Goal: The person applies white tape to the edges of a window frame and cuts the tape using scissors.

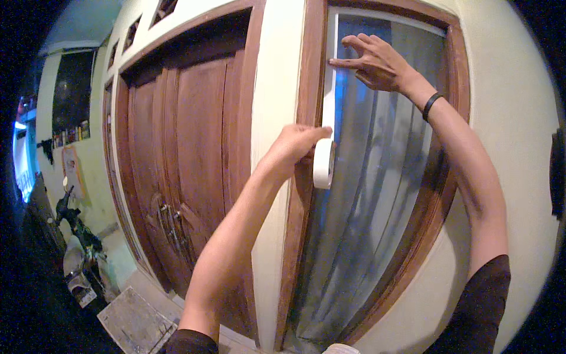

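Note:
My left hand point(300, 140) grips a roll of white masking tape point(323, 163) beside the left edge of a window pane point(376, 155). From the roll a strip of white tape point(329, 104) runs upward along the glass, next to the brown wooden window frame point(311, 66). More white tape point(398, 17) lines the top edge of the pane. Higher up, my right hand point(376, 64) has its thumb or a finger pressed on the strip, the other fingers bent and apart, and holds nothing. Behind the glass hang grey curtains.
Left of the window stands a brown wooden double door point(190, 146) with metal handles point(170, 217). A cream wall point(508, 132) borders the window on the right. A motorcycle point(79, 261) is parked at the far left, near a grey slab point(137, 321) on the ground.

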A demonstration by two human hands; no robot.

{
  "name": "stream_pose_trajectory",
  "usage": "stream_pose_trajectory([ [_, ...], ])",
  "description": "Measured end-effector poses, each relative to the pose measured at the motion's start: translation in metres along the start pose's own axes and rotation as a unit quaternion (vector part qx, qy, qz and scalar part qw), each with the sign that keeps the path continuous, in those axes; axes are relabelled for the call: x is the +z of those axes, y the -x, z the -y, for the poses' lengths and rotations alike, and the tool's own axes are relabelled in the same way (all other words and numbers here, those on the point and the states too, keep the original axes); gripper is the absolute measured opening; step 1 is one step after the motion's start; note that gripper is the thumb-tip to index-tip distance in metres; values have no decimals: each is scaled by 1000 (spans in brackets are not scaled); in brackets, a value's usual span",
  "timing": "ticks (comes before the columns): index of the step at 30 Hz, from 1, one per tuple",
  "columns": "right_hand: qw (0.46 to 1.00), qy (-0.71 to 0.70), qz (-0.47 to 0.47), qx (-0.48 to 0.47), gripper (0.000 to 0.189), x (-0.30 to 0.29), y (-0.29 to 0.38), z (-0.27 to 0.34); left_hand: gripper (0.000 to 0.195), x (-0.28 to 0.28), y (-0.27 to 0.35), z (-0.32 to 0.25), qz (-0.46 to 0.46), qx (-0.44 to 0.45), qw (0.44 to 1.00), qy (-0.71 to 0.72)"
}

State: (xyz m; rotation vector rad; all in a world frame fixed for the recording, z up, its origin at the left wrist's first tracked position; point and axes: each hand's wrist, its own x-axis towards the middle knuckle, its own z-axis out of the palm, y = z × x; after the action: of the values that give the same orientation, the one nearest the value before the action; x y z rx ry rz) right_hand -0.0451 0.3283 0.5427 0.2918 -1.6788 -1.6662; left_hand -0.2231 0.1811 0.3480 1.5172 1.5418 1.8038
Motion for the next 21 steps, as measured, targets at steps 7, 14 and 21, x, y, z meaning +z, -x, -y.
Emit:
stream_pose_trajectory([
  [7, 999, -32, -9, 6, 38, 2, -9, 31, 34, -3, 8, 6, 14, 11, 999, 33],
  [14, 999, -36, 34, 5, 29, -27, -4, 49, 28, 5, 17, -7, 10, 9, 999, 38],
  [21, 975, -33, 24, 219, 47, -13, -22, 91, 35, -3, 28, -7, 7, 4, 1000, 23],
])
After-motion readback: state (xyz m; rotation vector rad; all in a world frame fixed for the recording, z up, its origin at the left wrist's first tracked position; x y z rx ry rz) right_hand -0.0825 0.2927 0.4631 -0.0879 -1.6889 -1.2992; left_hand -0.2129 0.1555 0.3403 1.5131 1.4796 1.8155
